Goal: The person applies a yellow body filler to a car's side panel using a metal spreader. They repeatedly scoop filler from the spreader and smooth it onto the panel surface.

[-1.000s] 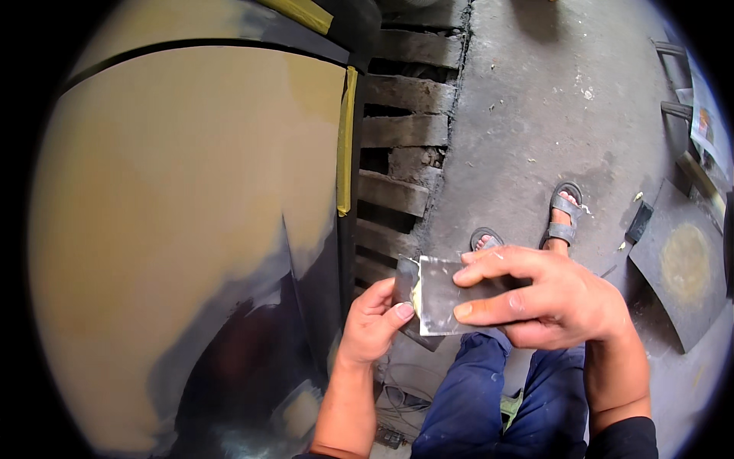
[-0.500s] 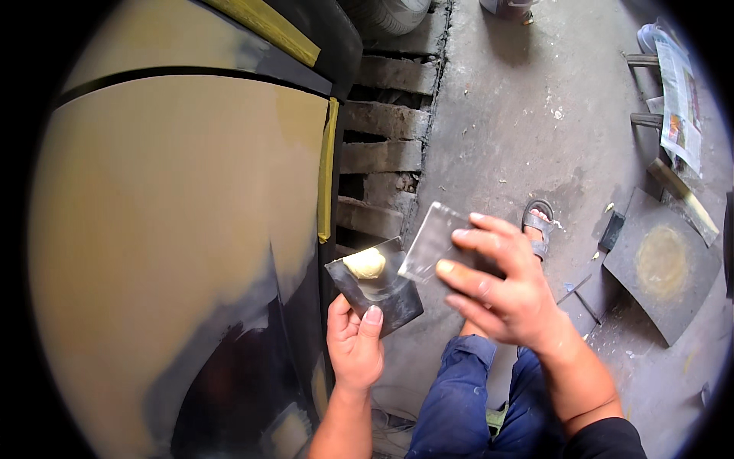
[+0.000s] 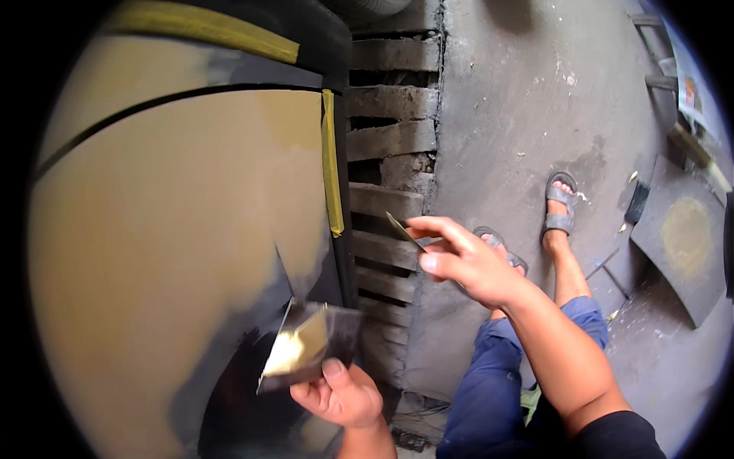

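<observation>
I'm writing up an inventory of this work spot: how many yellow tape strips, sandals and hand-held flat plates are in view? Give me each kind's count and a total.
Yellow tape strips: 2
Sandals: 2
Flat plates: 2, one in the left hand, one in the right hand
Total: 6

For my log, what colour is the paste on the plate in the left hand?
Pale yellow; the paste shows best in the head view.

The grey floor (image 3: 508,122) carries 2 sandals (image 3: 560,222) and pale scraps (image 3: 571,79).
</observation>
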`<action>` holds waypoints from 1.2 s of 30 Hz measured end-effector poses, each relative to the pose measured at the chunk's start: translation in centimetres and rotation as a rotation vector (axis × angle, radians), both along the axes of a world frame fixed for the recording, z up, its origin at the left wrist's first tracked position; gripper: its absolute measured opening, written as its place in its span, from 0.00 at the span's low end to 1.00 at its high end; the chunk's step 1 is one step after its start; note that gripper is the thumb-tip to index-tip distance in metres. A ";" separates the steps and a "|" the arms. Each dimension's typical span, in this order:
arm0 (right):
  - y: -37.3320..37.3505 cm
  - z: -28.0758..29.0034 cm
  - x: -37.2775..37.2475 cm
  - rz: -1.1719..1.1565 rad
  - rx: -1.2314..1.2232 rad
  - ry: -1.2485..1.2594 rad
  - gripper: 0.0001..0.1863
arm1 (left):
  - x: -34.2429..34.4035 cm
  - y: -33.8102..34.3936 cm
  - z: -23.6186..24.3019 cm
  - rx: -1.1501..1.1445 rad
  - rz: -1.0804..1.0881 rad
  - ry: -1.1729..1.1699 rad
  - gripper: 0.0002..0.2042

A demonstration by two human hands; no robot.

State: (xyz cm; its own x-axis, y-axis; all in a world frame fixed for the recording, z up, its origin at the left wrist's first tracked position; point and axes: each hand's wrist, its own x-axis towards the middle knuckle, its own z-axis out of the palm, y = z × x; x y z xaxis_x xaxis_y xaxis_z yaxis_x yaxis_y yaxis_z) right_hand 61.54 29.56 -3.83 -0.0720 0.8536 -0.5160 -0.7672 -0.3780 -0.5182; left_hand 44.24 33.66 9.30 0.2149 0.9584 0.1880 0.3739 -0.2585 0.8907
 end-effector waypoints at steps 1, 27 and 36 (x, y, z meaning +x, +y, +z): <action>1.3 0.5 0.0 0.033 -0.057 0.188 0.31 | -0.4 -0.6 0.4 -0.002 0.033 -0.009 0.19; 8.6 1.8 -4.7 0.016 0.204 -0.234 0.34 | 0.4 -1.1 4.2 -0.055 0.113 0.092 0.24; 10.7 3.5 -3.1 -0.060 -0.030 0.076 0.31 | 0.0 -1.3 4.4 -0.056 0.144 0.109 0.24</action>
State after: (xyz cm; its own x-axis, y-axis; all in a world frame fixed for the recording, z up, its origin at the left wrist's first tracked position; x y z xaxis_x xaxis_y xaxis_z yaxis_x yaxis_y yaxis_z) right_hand 58.48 40.22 -0.33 -0.0609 0.8415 -0.5367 -0.8254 -0.3448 -0.4469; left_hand 44.26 32.40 13.69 0.0907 0.9891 0.1163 0.4982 -0.1462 0.8547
